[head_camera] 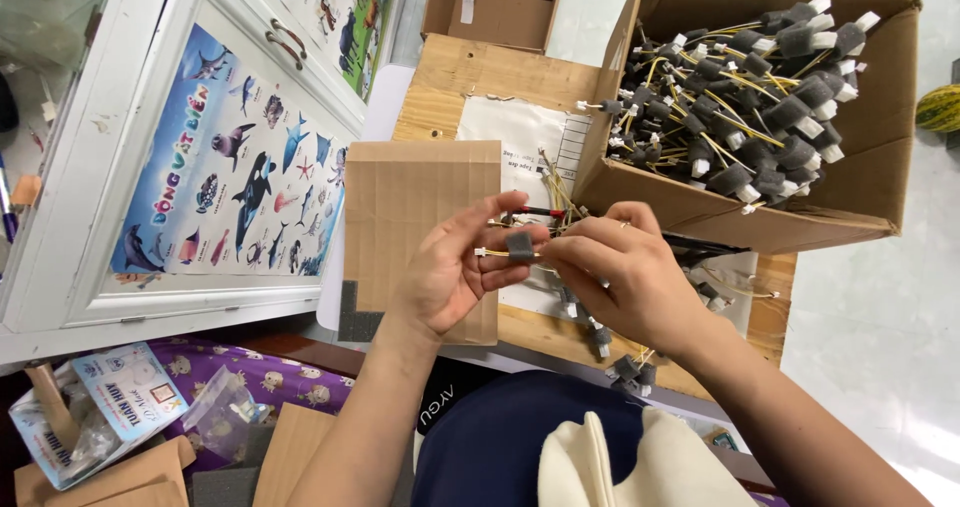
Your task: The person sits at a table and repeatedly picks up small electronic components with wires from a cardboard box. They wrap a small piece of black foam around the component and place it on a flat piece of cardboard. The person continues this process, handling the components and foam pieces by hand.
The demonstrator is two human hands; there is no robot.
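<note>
At the bottom centre of the frame, nearest the camera, lies a cream cloth [620, 467] over a dark blue garment [490, 447]. At the lower left, a clear plastic bag [225, 412] and a printed packet [130, 397] rest on purple patterned fabric [290, 382]. At the upper left, a white cabinet door [120, 217] carries a poster of sea animals [240, 182]. Right of it, a brown cardboard sheet [415, 207] lies on the wooden board [470, 72], with grey foam strips [355, 317] at its lower left corner. At frame centre, the left hand [450, 272] is partly closed, thumb and fingers pinching a small grey foam block [520, 245] that sits on a thin yellow wire [498, 253] with a white connector [480, 252] at its left end. The right hand [625, 277] is closed on the same wire just right of the block, touching it. Further wires with foam pieces [625, 367] lie on the board below the right hand. At the upper right, an open cardboard box [860, 207] holds a heap of finished wires [750, 97] with grey foam and white connectors. A green striped object [940, 107] sits at the right edge.
</note>
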